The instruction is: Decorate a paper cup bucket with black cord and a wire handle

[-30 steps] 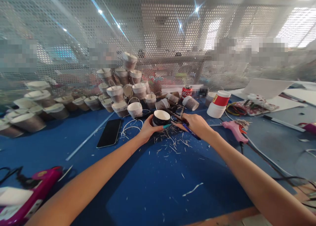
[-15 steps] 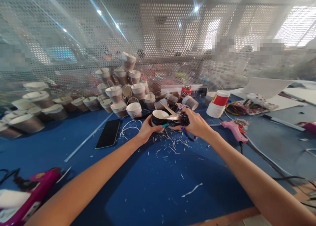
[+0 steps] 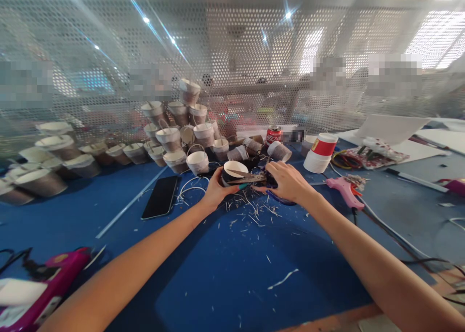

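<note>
My left hand [image 3: 215, 191] is closed around a small paper cup [image 3: 235, 168], white inside with a dark outer side, its mouth facing up. In my right hand [image 3: 289, 182] is a pair of scissors [image 3: 250, 177] with blue-purple handles. The blades lie across the near side of the cup, close to its rim, and look nearly closed. Dark material bunches around the right fingers and hides part of the grip. Beneath both hands, thin pale scraps [image 3: 250, 211] litter the blue table mat [image 3: 218, 274].
Finished-looking cups with handles [image 3: 169, 139] are stacked at the back left. A black phone [image 3: 160, 197] lies left of my hands. On the right are stacked white cups [image 3: 317, 161], a pink glue gun [image 3: 345, 191] and cords. A red can [image 3: 273, 136] stands behind. A perforated metal screen [image 3: 232, 46] closes off the back.
The scissor blades have come together and dropped from above the cup's rim to lie across its near side. My right hand has turned slightly; the left still holds the cup.
</note>
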The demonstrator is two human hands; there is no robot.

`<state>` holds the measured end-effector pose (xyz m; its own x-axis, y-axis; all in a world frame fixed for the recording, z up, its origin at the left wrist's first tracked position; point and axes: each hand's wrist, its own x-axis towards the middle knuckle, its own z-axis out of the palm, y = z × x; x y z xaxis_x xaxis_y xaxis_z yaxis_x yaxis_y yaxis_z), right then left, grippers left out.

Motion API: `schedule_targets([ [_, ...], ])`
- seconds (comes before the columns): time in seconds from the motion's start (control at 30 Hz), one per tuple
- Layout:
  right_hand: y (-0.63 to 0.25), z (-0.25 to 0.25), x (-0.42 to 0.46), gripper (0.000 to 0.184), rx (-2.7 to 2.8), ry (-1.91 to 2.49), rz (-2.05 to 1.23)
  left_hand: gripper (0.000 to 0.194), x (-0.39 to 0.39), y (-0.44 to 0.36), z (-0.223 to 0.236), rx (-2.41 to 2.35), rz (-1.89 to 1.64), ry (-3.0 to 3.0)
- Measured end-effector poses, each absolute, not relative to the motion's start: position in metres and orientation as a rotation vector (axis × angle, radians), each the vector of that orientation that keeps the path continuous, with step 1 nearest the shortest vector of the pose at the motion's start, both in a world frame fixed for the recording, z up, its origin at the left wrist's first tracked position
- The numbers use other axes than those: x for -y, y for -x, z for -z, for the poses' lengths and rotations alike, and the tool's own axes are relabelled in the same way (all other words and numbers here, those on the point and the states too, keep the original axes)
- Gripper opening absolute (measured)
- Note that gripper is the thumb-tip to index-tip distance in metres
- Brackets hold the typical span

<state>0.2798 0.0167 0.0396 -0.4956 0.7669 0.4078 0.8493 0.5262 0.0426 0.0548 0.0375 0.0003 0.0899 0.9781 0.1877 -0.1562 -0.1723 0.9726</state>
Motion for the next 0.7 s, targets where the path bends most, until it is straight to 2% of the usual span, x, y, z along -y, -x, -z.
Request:
schedule_targets([
  [0.7, -0.2741, -0.0349, -0.0137, 0.048, 2.449, 1.354, 0.214, 0.074, -0.0388, -0.0519, 0.0030, -1.000, -1.305, -1.363],
])
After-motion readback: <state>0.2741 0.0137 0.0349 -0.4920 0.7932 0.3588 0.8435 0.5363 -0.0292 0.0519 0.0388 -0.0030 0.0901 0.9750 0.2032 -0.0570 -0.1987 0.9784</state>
